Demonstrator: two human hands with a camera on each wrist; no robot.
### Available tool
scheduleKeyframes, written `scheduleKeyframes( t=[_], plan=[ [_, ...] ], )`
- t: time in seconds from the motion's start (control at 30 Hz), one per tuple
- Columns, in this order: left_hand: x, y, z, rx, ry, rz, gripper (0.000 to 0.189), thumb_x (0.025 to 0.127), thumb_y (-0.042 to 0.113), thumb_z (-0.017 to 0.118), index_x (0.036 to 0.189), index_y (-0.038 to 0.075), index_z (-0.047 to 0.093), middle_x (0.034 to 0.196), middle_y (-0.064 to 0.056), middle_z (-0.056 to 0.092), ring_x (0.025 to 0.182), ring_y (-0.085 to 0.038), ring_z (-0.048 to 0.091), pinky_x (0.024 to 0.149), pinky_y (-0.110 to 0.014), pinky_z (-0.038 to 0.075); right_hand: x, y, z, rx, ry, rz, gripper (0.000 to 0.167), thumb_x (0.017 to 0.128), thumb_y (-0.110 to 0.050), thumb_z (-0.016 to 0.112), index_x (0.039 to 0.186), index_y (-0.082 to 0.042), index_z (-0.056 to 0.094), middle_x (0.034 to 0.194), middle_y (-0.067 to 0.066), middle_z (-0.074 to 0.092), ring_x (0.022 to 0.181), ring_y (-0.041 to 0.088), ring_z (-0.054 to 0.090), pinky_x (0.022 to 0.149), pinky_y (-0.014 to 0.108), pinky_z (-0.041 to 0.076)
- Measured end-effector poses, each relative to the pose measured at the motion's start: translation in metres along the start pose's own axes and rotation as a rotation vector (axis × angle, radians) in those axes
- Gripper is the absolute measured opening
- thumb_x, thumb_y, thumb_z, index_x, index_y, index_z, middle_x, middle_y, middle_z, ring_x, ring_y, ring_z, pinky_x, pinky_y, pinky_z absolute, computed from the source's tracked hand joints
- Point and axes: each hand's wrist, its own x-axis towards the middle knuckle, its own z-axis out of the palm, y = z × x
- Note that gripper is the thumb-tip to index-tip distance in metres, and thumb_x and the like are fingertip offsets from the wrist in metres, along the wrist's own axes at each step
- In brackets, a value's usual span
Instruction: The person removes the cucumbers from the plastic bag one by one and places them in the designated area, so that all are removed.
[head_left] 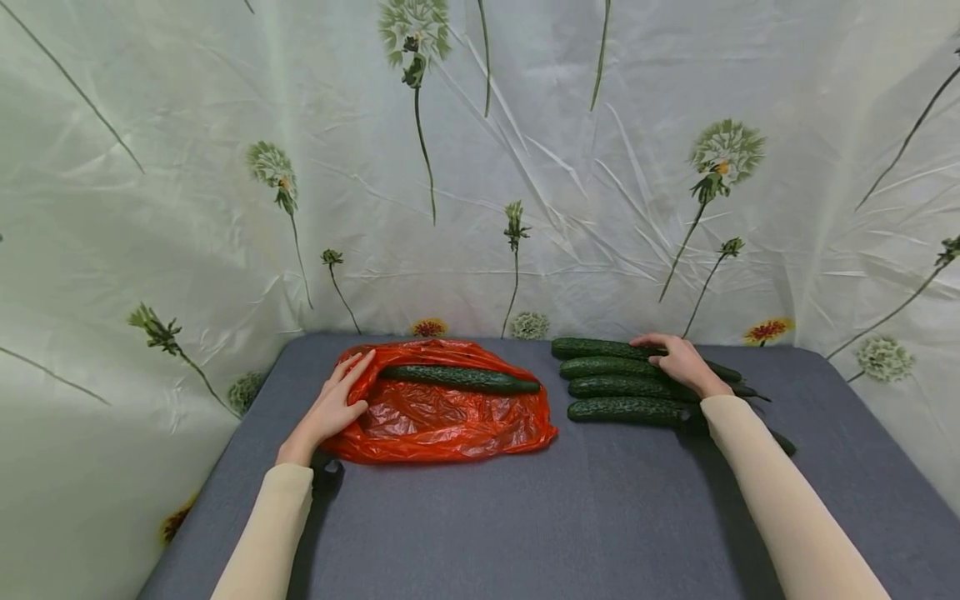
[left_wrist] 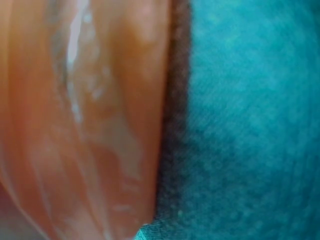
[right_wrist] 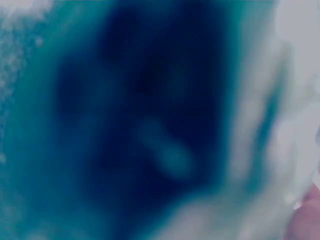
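A red plastic bag (head_left: 450, 442) lies on the left half of the table, with one dark green cucumber (head_left: 461, 379) in its wide mouth. My left hand (head_left: 326, 412) rests on the bag's left edge, fingers extended and thumb apart. In the left wrist view the bag's film (left_wrist: 100, 125) appears close up and blurred. To the right, several cucumbers (head_left: 622, 409) lie side by side. My right hand (head_left: 684, 365) reaches over them, its thumb and fingers around the farthest cucumber (head_left: 588, 348). The right wrist view is too blurred to show the grip.
The grey cloth-covered table (head_left: 510, 525) stretches in front of both the bag and the cucumbers. A pale curtain (head_left: 600, 225) with a dandelion print hangs behind the table's far edge and along its sides.
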Motion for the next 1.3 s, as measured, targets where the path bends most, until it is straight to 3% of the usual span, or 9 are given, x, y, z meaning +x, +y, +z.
scheduleKeyframes(
  t=[0.43,0.7,1.0,1.3],
  plan=[
    [-0.002,-0.001,0.001,-0.017,0.014,0.000,0.079,0.083,0.006,0.056,0.154,0.014,0.022,0.153,-0.023,0.013,0.128,-0.057,0.020,0.094,-0.073,0.022,-0.004,-0.008,0.002,0.035,0.021,-0.003,0.039,0.094,0.002,0.051,0.132,0.002,0.054,0.142,0.031,0.037,0.130,0.050,0.028,0.097,0.064,0.029],
    [-0.002,0.002,-0.001,-0.020,0.019,0.019,0.078,0.083,0.005,0.056,0.153,0.013,0.023,0.152,-0.023,0.014,0.127,-0.057,0.021,0.093,-0.073,0.022,-0.009,-0.014,0.002,0.103,0.051,-0.036,0.038,0.096,0.000,0.050,0.133,0.005,0.051,0.137,0.028,0.046,0.125,0.048,0.038,0.093,0.059,0.037],
    [-0.001,0.004,0.000,-0.047,0.038,0.025,0.080,0.082,0.004,0.057,0.154,0.015,0.022,0.153,-0.022,0.012,0.132,-0.053,0.016,0.096,-0.072,0.020,-0.004,-0.035,0.011,0.123,0.086,-0.078,0.036,0.096,0.000,0.051,0.131,0.004,0.054,0.131,0.026,0.052,0.122,0.044,0.044,0.097,0.056,0.036],
    [0.004,0.002,0.002,-0.059,0.075,0.051,0.081,0.080,0.000,0.057,0.153,0.013,0.024,0.153,-0.022,0.013,0.134,-0.048,0.020,0.099,-0.065,0.024,0.000,-0.058,0.026,0.173,0.075,-0.126,0.035,0.096,0.000,0.051,0.130,0.002,0.055,0.131,0.024,0.052,0.116,0.043,0.050,0.089,0.055,0.043]
  ],
)
